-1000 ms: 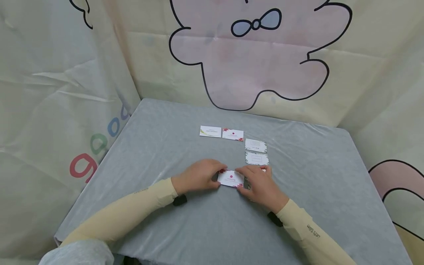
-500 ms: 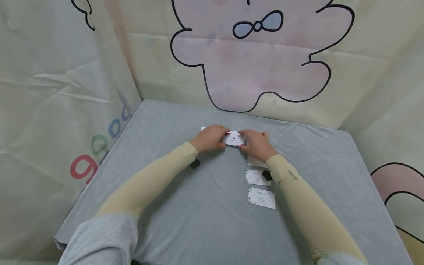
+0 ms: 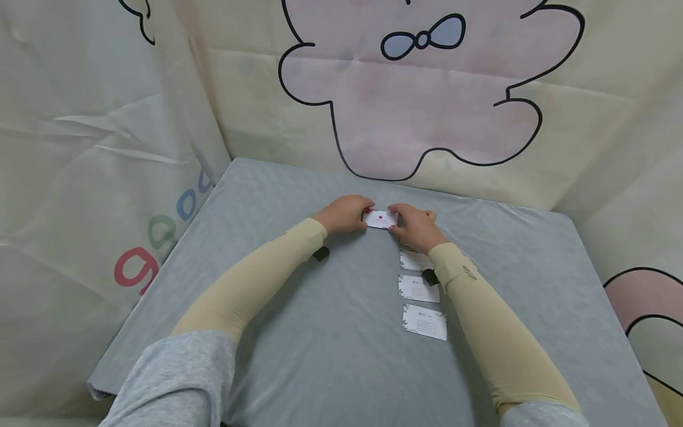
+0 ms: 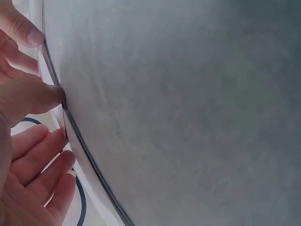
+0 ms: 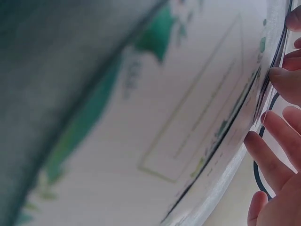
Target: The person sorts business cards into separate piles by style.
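Note:
A white business card (image 3: 380, 219) with a red dot and red floral corners is near the back of the table. My left hand (image 3: 344, 214) pinches its left end between thumb and fingers. The opposite end is pinched by my right hand (image 3: 421, 228). In the left wrist view, the left thumb (image 4: 49, 96) is bent toward the card's edge. Below the right hand, business cards with green leaf borders lie in a column: one (image 3: 413, 260) partly under the wrist, another (image 3: 418, 289), and the nearest (image 3: 425, 322). The cards behind the hands are hidden.
Grey cloth covers the table (image 3: 320, 332). A printed fabric backdrop (image 3: 427, 107) rises at its back edge, with another hanging sheet (image 3: 80, 178) along the left. In the right wrist view, a leaf-bordered card (image 5: 188, 108) lies close beneath the camera.
Both hands have carried the red-flowered card from mid-table to the back, where the two upper cards showed earlier. Over the last half second they have barely moved. The lower column cards came into view.

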